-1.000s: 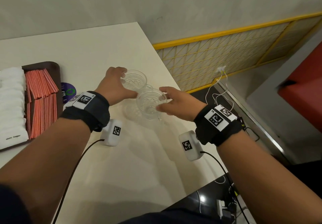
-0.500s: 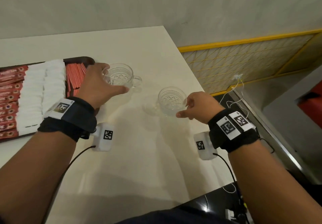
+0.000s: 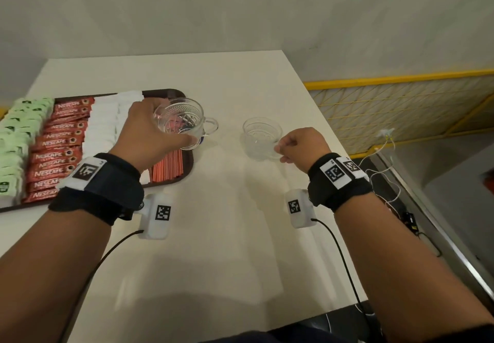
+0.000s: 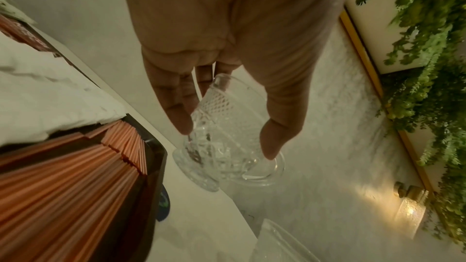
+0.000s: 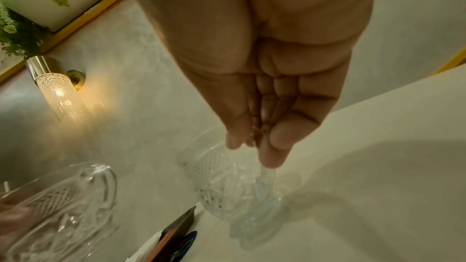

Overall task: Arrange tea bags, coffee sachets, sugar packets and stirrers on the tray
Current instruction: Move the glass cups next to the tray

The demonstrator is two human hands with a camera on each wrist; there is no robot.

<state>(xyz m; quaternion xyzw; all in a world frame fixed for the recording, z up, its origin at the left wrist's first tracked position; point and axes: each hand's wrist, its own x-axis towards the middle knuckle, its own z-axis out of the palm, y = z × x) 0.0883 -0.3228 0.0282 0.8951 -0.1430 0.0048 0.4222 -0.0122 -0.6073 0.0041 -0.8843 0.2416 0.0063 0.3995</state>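
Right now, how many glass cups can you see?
2. One glass cup is held up by the left hand, over the tray corner. The other cup stands on the white table; the right hand pinches its handle.

tray cut off at left.

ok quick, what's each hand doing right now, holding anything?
Left hand: grips a cut-glass cup by its body, over the tray's edge.
Right hand: pinches the handle of the second glass cup on the table.
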